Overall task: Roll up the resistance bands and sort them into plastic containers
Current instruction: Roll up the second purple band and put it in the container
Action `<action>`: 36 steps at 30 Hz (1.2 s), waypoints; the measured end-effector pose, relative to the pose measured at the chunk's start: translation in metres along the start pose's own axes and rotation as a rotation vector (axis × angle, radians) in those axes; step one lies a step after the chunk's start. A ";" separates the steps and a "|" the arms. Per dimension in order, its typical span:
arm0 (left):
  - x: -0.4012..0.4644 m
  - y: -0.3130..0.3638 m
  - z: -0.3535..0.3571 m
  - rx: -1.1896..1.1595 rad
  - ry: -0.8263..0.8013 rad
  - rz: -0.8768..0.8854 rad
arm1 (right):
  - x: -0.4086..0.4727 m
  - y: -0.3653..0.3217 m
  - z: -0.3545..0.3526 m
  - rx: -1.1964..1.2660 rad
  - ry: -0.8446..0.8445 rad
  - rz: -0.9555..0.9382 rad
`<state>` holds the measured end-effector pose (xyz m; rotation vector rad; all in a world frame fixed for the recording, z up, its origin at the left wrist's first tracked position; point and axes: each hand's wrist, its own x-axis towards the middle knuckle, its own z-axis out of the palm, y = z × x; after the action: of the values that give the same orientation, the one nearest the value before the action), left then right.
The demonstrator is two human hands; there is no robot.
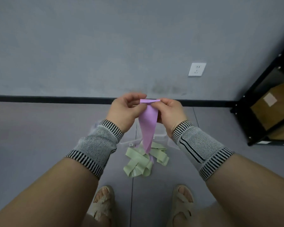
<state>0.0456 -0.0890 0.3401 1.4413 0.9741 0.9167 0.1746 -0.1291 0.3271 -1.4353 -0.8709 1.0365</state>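
A purple resistance band hangs down from both my hands, its top edge folded over into a narrow first turn. My left hand pinches the left end of that fold and my right hand pinches the right end. The band's lower end trails to the floor. Below it lies a loose heap of pale green bands. Clear plastic containers stand on the floor just behind the heap, mostly hidden by my wrists and the purple band.
A grey wall with a white socket and a black skirting board is ahead. A black metal shelf holding a cardboard box stands at the right. My sandalled feet are near the bottom edge.
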 end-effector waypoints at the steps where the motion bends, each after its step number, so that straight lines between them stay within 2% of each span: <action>1: -0.006 0.005 0.000 0.018 0.029 0.026 | -0.007 -0.006 0.001 -0.018 0.009 -0.014; 5: -0.021 0.016 -0.002 -0.001 0.163 0.046 | -0.027 -0.012 0.007 -0.114 0.039 -0.098; 9: -0.033 0.006 -0.005 -0.012 0.196 -0.014 | -0.038 -0.010 0.010 -0.058 0.053 -0.193; 12: -0.038 -0.004 -0.008 -0.038 0.167 -0.082 | -0.039 -0.006 0.009 -0.055 0.038 -0.212; 17: -0.038 -0.012 -0.011 -0.102 0.071 -0.135 | -0.031 0.005 0.008 0.032 -0.004 -0.092; 21: -0.030 -0.018 -0.011 -0.094 0.031 -0.158 | -0.020 0.013 0.008 0.005 0.015 -0.076; 27: -0.016 -0.030 -0.007 -0.060 0.036 -0.155 | -0.008 0.017 0.004 -0.078 -0.040 -0.120; 31: -0.012 -0.029 -0.007 -0.072 -0.024 -0.128 | -0.004 0.018 0.003 -0.094 -0.011 -0.131; 36: -0.007 -0.028 -0.008 0.049 -0.085 -0.056 | 0.000 0.019 -0.001 -0.143 -0.002 -0.171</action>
<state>0.0333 -0.0917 0.3124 1.4750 0.9743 0.7890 0.1744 -0.1318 0.3086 -1.4502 -1.0675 0.8613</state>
